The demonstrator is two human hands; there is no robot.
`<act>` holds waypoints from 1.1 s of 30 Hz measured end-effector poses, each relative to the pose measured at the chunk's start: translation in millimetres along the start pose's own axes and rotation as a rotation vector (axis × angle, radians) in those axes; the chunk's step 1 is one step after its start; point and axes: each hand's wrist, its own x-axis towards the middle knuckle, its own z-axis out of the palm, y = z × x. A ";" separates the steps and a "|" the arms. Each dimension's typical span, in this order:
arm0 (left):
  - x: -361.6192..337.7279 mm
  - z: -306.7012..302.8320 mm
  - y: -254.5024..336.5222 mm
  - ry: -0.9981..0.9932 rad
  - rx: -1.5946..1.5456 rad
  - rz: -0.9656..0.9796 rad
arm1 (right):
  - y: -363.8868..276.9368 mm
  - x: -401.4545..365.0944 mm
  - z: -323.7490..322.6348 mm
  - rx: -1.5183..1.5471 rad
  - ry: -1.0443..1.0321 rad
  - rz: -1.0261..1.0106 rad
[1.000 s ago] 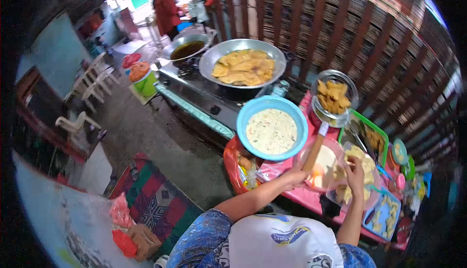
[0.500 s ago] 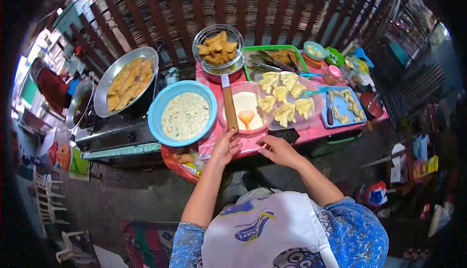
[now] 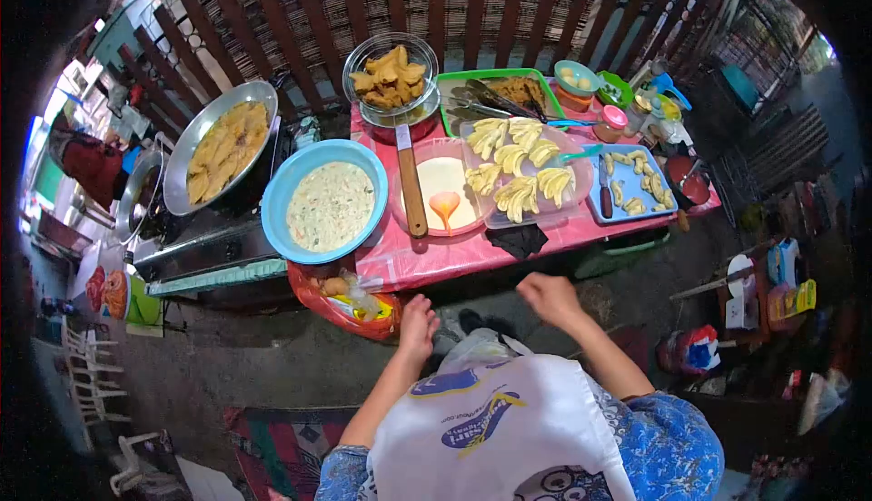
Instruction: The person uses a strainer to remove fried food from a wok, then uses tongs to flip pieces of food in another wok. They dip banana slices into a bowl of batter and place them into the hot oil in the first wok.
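My left hand [image 3: 418,326] is below the table's front edge, empty, its fingers loosely bent and apart. To the right, my right hand [image 3: 549,301] is curled closed, with nothing visible in it. Neither hand touches anything on the table. Nearest above them is a long knife-like tool with a wooden handle [image 3: 412,194], resting across the pink basin [image 3: 400,221]. In that basin of cream batter lies an orange ladle [image 3: 444,208]. A clear tray [image 3: 581,194] carries fanned, sliced pale pieces. A black cloth [image 3: 518,241] hangs over the table edge.
Left stand a blue basin [image 3: 272,228] of speckled batter and a wide pan [image 3: 177,194] of frying pieces. Behind are a glass bowl [image 3: 350,83] of fried pieces and a green tray [image 3: 447,101]. A blue tray [image 3: 604,218] sits right; a red bag [image 3: 313,297] hangs below.
Both hands have drawn back from the table towards my body. My left hand has left the wooden handle's end, and my right hand has curled closed.
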 end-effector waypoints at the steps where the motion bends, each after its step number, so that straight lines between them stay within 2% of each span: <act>1: 0.7 0.9 -7.2 -0.045 -0.001 -0.045 | 12.3 9.3 -7.8 0.024 0.126 0.037; 3: -4.7 15.1 -10.9 -0.131 0.095 0.019 | 43.0 34.1 -26.7 0.027 0.268 0.070; 5: -12.5 39.7 -0.1 -0.131 0.190 0.074 | 80.1 65.5 -39.8 0.056 0.459 -0.038; 7: -5.6 61.0 8.0 -0.230 0.214 0.229 | 120.7 102.6 -45.6 0.236 0.478 0.014; 9: 6.6 87.6 21.7 -0.230 0.245 0.305 | 114.6 124.0 -65.8 0.171 0.445 0.072; 11: 19.8 116.5 37.7 -0.236 0.158 0.441 | 127.9 150.0 -67.3 0.204 0.531 0.052; 14: 60.4 148.7 51.3 -0.111 0.086 0.357 | 151.2 178.3 -61.2 0.200 0.536 0.051; 15: 81.6 151.8 50.6 -0.095 0.076 0.369 | 154.8 186.7 -57.4 0.233 0.526 0.084; 16: 104.9 151.8 49.8 -0.115 0.132 0.369 | 163.1 194.9 -55.2 0.316 0.431 0.154; 17: 120.0 153.5 51.1 -0.133 0.189 0.368 | 156.7 198.9 -56.0 0.320 0.412 0.132; 18: 93.5 180.0 62.8 -0.036 0.070 0.339 | 142.7 198.1 -62.3 0.571 0.302 0.309; 19: 98.1 184.0 65.0 -0.017 0.055 0.349 | 132.4 197.3 -67.0 0.810 0.182 0.492; 22: 126.6 186.2 61.4 -0.126 -0.081 0.183 | 125.9 199.4 -68.0 0.957 0.133 0.441; 25: 112.7 199.6 75.8 -0.106 -0.075 0.230 | 126.1 203.3 -62.8 1.117 0.113 0.469; 26: 109.8 205.2 77.1 -0.134 -0.227 0.181 | 118.6 201.8 -63.2 1.039 0.156 0.468; 27: 110.2 207.5 75.8 -0.123 -0.236 0.192 | 126.5 205.3 -57.1 1.037 0.141 0.458; 29: 110.3 208.1 73.7 -0.157 -0.288 0.232 | 147.3 211.0 -40.6 0.983 0.266 0.364; 30: 90.8 214.9 86.4 -0.113 -0.222 0.226 | 144.0 209.4 -38.2 1.061 0.331 0.311; 31: 103.6 210.0 79.6 -0.097 -0.238 0.241 | 142.2 206.2 -41.0 1.007 0.335 0.292; 33: 137.9 199.5 53.6 -0.048 -0.011 0.346 | 159.7 205.5 -39.6 0.997 0.290 0.278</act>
